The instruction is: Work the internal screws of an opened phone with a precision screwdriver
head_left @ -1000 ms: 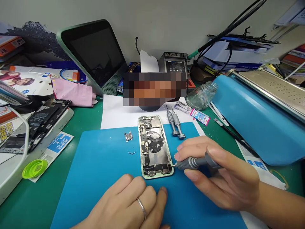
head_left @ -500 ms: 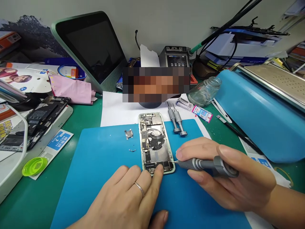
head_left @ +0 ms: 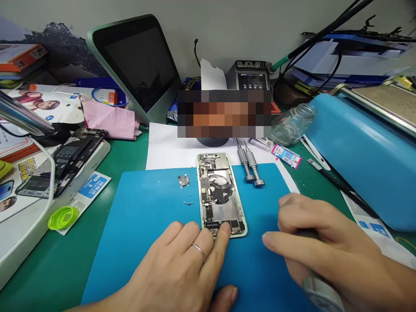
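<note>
The opened smartphone point(head_left: 224, 195) lies upright on the blue mat, its inner boards and metal plate showing. My left hand point(head_left: 185, 264) rests at its lower end, index fingertip pressed on the parts there. The thumb is spread apart and the other fingers are bent, their tips hidden. To the right, apart from the phone, my right hand point(head_left: 325, 247) is wrapped round a grey screwdriver point(head_left: 321, 294). Its round cap points down toward me, and its tip is hidden. Left of the phone sit a small metal bracket point(head_left: 183, 180) and tiny metal pieces point(head_left: 188, 203).
Two more screwdrivers point(head_left: 249, 162) lie right of the phone. Behind are a glass jar point(head_left: 294, 123) and a dark tablet-like screen point(head_left: 138, 60). A second opened phone point(head_left: 65, 162) and a green cap point(head_left: 63, 217) are at left. A blue machine point(head_left: 364, 160) stands at right.
My right hand has drawn back from the phone's lower right edge, and the screwdriver in it has swung from level to cap-down. My left fingertip stays on the phone. The view has shifted slightly.
</note>
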Available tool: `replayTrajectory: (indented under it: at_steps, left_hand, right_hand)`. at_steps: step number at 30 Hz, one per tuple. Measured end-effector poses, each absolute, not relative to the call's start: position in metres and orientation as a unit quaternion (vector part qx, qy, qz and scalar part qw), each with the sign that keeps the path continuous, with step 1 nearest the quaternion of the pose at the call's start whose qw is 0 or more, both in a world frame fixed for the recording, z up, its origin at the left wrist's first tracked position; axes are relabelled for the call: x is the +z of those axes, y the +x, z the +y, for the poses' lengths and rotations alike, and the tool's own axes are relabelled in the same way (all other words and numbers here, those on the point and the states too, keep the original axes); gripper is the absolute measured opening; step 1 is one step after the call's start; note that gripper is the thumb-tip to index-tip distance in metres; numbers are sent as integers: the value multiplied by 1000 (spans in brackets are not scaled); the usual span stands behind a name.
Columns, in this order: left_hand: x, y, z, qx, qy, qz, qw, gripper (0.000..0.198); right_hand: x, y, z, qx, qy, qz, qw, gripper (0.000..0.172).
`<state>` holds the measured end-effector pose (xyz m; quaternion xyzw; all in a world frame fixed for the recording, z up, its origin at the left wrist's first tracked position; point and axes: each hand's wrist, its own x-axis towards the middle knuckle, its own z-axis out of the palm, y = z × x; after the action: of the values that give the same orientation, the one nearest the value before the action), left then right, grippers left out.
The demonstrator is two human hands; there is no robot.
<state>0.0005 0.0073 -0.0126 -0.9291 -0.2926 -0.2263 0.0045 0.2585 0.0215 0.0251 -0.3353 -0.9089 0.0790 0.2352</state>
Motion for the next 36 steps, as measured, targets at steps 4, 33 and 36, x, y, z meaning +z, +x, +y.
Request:
replayTrajectory:
  at_steps: [4, 33, 36]
  left_hand:
    - [-14, 0, 6, -231, -928, -293, 1, 46]
    - [-11, -1, 3, -220, -935, -276, 27, 47]
    - [-12, -2, 3, -214, -935, -282, 17, 45]
  right_hand:
    - [17, 247, 26, 80, -278, -935, 203, 30]
    - [3, 246, 30, 67, -265, -946, 173, 29]
    - [2, 246, 29, 68, -270, -946, 169, 28]
